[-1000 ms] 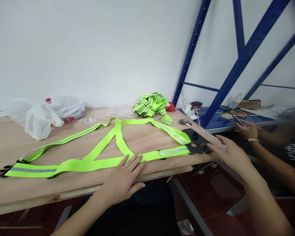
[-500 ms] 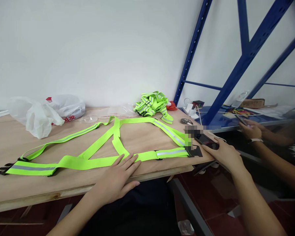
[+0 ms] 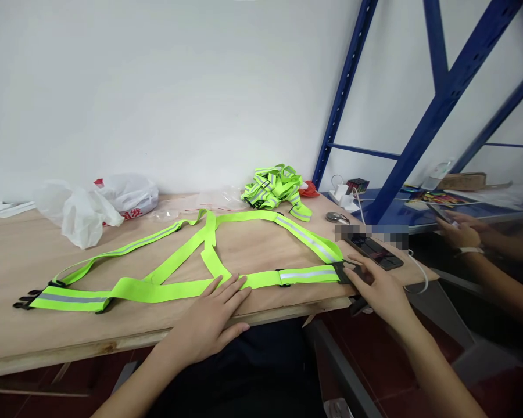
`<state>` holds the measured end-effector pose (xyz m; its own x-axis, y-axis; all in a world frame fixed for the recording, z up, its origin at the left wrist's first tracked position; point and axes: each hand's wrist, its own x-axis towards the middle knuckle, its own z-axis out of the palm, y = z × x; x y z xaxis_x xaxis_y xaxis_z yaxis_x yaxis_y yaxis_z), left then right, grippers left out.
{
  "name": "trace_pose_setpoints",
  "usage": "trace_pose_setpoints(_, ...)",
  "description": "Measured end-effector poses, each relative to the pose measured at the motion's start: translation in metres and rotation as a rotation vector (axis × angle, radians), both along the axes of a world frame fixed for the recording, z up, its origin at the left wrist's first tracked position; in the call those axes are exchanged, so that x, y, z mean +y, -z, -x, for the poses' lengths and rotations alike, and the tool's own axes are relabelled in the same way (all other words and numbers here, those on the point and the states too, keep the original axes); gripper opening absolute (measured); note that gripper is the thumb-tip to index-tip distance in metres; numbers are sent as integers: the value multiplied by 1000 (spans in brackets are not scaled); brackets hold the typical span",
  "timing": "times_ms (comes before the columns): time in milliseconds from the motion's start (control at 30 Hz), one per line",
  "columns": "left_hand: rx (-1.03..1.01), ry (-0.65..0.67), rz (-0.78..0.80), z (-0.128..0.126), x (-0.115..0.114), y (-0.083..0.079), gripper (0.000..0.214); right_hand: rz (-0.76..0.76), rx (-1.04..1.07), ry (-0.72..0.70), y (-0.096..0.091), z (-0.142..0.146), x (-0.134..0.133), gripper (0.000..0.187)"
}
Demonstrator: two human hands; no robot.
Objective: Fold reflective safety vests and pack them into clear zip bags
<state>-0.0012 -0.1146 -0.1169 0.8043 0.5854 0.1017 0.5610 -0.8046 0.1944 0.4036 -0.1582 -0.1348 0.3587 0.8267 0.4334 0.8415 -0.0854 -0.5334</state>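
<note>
A neon-green reflective harness (image 3: 157, 292) of crossed elastic straps with grey stripes is spread out along the table's front edge. My left hand (image 3: 220, 302) lies flat on its front strap, fingers stretched out and thumb over the table's edge. At the right end, my right hand (image 3: 381, 290) is over a black buckle (image 3: 340, 271), thumb and fingers apart and slightly curved around it. The hand partly covers the buckle. Another black buckle (image 3: 27, 298) with prongs sticks out at the left end.
A heap of similar green straps (image 3: 274, 186) lies at the back, near clear plastic bags (image 3: 220, 199). White plastic bags (image 3: 85, 215) sit back left. A phone (image 3: 375, 251) and white cable (image 3: 422, 278) lie at right, beside a blue rack (image 3: 418, 122). Another person's hand (image 3: 459, 232) holds a phone.
My right hand has left the phone and moved left onto the harness's right buckle. My left hand stays on the strap. The whole view has shifted slightly.
</note>
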Motion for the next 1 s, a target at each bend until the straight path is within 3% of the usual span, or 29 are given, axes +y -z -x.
trace_pose_setpoints(400, -23, 2, 59, -5, 1, -1, 53, -5, 232, -228, -8, -28, 28, 57)
trace_pose_setpoints(633, -33, -6, 82, -4, 1, -5, 56, -99, 267, -131, -9, -16, 27, 58)
trace_pose_setpoints(800, -65, 71, 44, -48, -6, -12, 56, -225, 473, -108, -8, 0, 26, 71)
trace_pose_setpoints(1000, -61, 124, -21, -107, -9, -5, 66, -74, 442, -171, -2, 4, 9, 73)
